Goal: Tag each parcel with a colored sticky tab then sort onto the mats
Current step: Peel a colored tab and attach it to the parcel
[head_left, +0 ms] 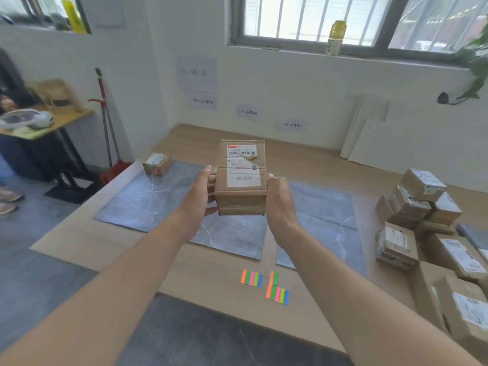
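Observation:
A brown cardboard parcel (240, 175) with a white shipping label on top hangs in the air above the middle grey mat (232, 233). My left hand (203, 191) grips its left side and my right hand (280, 199) grips its right side. I cannot see a sticky tab on it. A small parcel (157, 163) sits at the far corner of the left grey mat (148, 196). The right grey mat (324, 215) lies bare. Two sets of colored sticky tabs (264, 285) lie on the wooden table near its front edge.
A heap of cardboard parcels (433, 233) fills the table's right side. White boards (369, 133) lean on the back wall under paper signs. Left of the table stand a red broom (105, 122) and a small desk (45, 120). A person's feet (8, 200) show at far left.

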Action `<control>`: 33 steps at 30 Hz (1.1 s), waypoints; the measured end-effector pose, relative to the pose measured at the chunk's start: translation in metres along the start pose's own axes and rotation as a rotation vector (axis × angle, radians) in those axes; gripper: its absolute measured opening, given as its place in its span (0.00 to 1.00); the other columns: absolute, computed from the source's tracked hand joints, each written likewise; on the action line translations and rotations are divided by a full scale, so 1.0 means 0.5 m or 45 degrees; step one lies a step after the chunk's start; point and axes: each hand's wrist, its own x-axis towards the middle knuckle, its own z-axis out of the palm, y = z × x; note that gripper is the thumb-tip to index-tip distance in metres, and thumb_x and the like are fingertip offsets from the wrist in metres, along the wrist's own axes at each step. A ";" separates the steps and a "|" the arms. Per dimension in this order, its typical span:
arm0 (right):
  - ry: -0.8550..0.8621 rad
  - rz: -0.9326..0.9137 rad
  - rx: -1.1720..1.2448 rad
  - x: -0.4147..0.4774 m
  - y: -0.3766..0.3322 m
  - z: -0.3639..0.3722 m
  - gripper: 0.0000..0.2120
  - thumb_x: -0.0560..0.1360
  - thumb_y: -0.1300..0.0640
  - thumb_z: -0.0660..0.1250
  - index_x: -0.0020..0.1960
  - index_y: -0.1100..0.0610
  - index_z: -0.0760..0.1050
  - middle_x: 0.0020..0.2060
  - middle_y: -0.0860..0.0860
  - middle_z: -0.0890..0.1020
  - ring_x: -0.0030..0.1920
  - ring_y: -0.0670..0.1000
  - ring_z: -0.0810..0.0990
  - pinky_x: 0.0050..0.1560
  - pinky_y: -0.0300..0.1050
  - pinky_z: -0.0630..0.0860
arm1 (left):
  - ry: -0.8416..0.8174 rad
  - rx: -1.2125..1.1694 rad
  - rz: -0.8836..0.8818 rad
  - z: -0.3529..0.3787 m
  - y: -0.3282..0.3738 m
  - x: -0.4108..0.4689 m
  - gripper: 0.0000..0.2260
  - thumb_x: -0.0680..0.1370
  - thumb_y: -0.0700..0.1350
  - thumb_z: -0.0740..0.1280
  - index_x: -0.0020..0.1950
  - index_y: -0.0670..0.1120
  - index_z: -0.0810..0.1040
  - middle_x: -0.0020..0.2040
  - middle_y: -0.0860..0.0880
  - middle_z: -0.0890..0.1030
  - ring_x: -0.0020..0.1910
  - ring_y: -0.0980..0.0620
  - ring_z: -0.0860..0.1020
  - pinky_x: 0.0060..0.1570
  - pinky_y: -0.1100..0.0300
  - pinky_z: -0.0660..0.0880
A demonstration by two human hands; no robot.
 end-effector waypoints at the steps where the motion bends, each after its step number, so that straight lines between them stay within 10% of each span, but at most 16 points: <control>1: 0.021 0.004 -0.006 0.000 0.000 0.020 0.18 0.84 0.41 0.53 0.49 0.55 0.69 0.46 0.50 0.74 0.44 0.50 0.71 0.45 0.50 0.68 | -0.014 0.004 -0.004 -0.021 0.002 0.010 0.19 0.84 0.59 0.51 0.50 0.51 0.78 0.51 0.51 0.83 0.52 0.52 0.80 0.51 0.54 0.75; 13: 0.194 0.224 0.053 -0.013 0.075 0.293 0.19 0.82 0.42 0.55 0.51 0.58 0.69 0.45 0.49 0.73 0.45 0.50 0.70 0.46 0.49 0.68 | -0.177 0.096 -0.141 -0.271 -0.056 0.141 0.20 0.84 0.59 0.51 0.49 0.51 0.79 0.41 0.57 0.85 0.49 0.54 0.80 0.52 0.55 0.75; 33: 0.232 0.557 0.028 -0.022 0.343 0.344 0.27 0.72 0.37 0.54 0.53 0.59 0.74 0.49 0.56 0.83 0.47 0.56 0.79 0.48 0.54 0.74 | -0.185 0.118 -0.450 -0.311 -0.348 0.203 0.21 0.83 0.61 0.52 0.58 0.49 0.78 0.53 0.50 0.83 0.52 0.51 0.81 0.53 0.53 0.75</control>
